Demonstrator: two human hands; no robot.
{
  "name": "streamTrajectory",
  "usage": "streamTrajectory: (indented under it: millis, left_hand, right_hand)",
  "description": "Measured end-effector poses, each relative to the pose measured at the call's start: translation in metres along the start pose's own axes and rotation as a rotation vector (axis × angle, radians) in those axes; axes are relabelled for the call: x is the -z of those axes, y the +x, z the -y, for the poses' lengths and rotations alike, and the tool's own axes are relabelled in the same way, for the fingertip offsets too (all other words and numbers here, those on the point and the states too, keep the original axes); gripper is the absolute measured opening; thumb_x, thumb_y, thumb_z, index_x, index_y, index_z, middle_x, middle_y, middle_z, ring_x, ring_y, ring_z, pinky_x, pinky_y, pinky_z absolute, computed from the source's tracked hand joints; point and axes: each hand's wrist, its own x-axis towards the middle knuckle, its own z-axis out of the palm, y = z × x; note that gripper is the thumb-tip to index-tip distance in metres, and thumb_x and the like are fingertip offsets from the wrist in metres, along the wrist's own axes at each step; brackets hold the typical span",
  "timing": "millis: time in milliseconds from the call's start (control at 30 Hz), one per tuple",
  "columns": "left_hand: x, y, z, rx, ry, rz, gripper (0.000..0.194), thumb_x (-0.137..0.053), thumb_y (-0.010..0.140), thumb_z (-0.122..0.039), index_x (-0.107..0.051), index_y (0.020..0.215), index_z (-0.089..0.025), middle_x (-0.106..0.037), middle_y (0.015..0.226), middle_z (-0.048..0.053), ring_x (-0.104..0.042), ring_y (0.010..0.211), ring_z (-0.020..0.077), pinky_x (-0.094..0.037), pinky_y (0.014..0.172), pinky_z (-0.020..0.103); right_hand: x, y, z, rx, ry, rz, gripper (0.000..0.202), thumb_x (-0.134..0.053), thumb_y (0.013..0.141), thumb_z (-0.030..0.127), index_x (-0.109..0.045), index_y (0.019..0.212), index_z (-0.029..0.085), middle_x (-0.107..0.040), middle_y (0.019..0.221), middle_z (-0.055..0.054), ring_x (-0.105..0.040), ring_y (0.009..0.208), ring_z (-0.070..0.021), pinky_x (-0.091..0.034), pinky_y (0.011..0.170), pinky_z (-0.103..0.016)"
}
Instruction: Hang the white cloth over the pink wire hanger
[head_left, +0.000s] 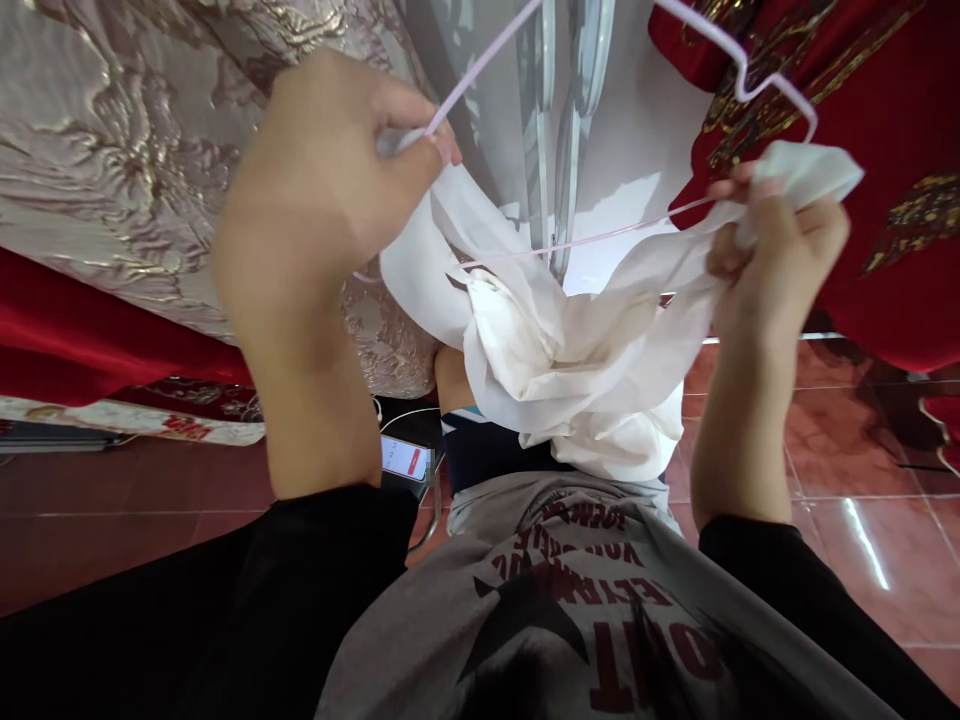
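Observation:
A thin white garment [600, 350] hangs in loose folds between my hands, its lower part over my lap. My left hand [330, 170] is closed, pinching the garment's edge together with the sloping arm of a pale pink hanger [487, 60]. On the other side, my right hand [780, 240] grips a bunched end of the white cloth, just below the hanger's notched right tip. The hanger's thin lower bar runs across between both hands, partly inside the cloth. The kind of garment cannot be made out.
Shiny pink embossed fabric [135, 150] hangs at the left, and red cloth with gold sequins [900, 200] at the right. Grey metal legs [551, 130] stand ahead. A phone with a lit screen [405, 457] lies low at the left, above red floor tiles [855, 430].

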Motion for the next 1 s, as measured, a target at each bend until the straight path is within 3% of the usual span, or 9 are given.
streamTrajectory:
  millis: [67,133,267,400,467,567,667,800,1000]
  left_hand:
    - [0.007,-0.001,0.003,-0.091,0.233,0.034,0.039,-0.049,0.101,-0.018,-0.075,0.122,0.003,-0.064,0.105,0.004,-0.038,0.146,0.052,-0.005,0.111,0.084]
    - [0.015,0.001,0.008,-0.145,0.345,0.066,0.054,-0.034,0.105,-0.029,-0.073,0.129,0.0,-0.062,0.103,0.005,-0.045,0.14,0.0527,-0.006,0.101,0.09]
    - [0.025,0.009,0.018,-0.233,0.363,0.133,0.073,-0.011,0.109,-0.034,-0.072,0.132,0.0,-0.058,0.094,0.006,-0.053,0.133,0.0482,-0.007,0.1,0.092]
    - [0.025,0.016,0.024,-0.348,0.503,0.136,0.062,-0.034,0.104,-0.044,-0.074,0.125,-0.001,-0.054,0.087,0.001,-0.064,0.117,0.0382,-0.02,0.1,0.091]
    - [0.023,0.016,0.024,-0.382,0.559,0.112,0.062,-0.034,0.103,-0.043,-0.074,0.121,0.0,-0.051,0.087,0.001,-0.067,0.11,0.0313,-0.03,0.1,0.087]
    - [0.02,0.013,0.019,-0.317,0.627,0.054,0.054,-0.038,0.1,-0.045,-0.079,0.12,-0.014,-0.054,0.083,0.002,-0.07,0.102,0.0285,-0.046,0.108,0.066]
    - [0.015,0.007,0.012,-0.261,0.738,-0.013,0.042,-0.045,0.099,-0.044,-0.08,0.105,-0.021,-0.06,0.079,0.006,-0.071,0.095,0.0329,-0.054,0.099,0.05]
    - [0.006,0.0,0.01,-0.224,0.811,-0.084,0.034,-0.049,0.102,-0.032,-0.072,0.085,-0.015,-0.057,0.072,0.007,-0.072,0.093,0.0335,-0.056,0.093,0.051]
    - [-0.005,-0.001,0.014,-0.154,0.897,-0.04,0.028,-0.07,0.097,-0.022,-0.069,0.122,-0.009,-0.069,0.096,0.012,-0.07,0.116,0.0535,-0.054,0.096,0.072]
  right_hand:
    - [0.018,0.024,0.001,-0.046,-0.063,-0.124,0.023,-0.042,0.094,0.007,-0.063,0.085,0.014,-0.067,0.076,-0.004,-0.021,0.038,-0.0015,-0.005,0.042,-0.027]
    - [0.036,0.047,0.0,-0.048,-0.193,-0.171,0.028,-0.042,0.088,-0.002,-0.063,0.082,0.015,-0.063,0.068,0.0,-0.024,0.037,-0.0019,-0.007,0.041,-0.025]
    - [0.052,0.073,0.011,0.004,-0.454,-0.038,0.024,-0.054,0.079,-0.004,-0.057,0.066,0.017,-0.046,0.053,0.005,-0.031,0.038,-0.0034,-0.018,0.042,-0.025]
    - [0.031,0.069,0.056,0.077,-0.703,0.256,0.016,-0.058,0.085,0.008,-0.065,0.072,0.013,-0.053,0.067,0.004,-0.043,0.057,0.0001,-0.029,0.058,-0.025]
    - [0.013,0.061,0.081,0.114,-0.88,0.412,0.023,-0.051,0.088,0.007,-0.053,0.066,0.012,-0.044,0.063,0.006,-0.038,0.067,-0.0002,-0.027,0.066,-0.026]
    - [-0.013,0.047,0.107,0.184,-1.203,0.542,0.024,-0.042,0.074,-0.01,-0.032,0.065,0.009,-0.019,0.059,0.002,-0.023,0.068,-0.0022,-0.019,0.07,-0.029]
    - [-0.025,0.033,0.114,0.213,-1.388,0.587,0.037,-0.051,0.064,-0.016,-0.03,0.065,0.014,-0.023,0.063,0.003,-0.02,0.063,-0.0054,-0.021,0.066,-0.032]
    - [-0.014,0.019,0.11,0.184,-1.291,0.573,0.038,-0.061,0.082,0.0,-0.032,0.067,0.019,-0.033,0.07,0.0,-0.028,0.064,-0.0106,-0.024,0.067,-0.034]
    - [0.001,0.028,0.091,0.344,-0.854,0.366,0.046,-0.045,0.099,0.026,-0.019,0.062,0.017,-0.017,0.066,-0.003,-0.019,0.062,-0.0095,-0.013,0.068,-0.037]
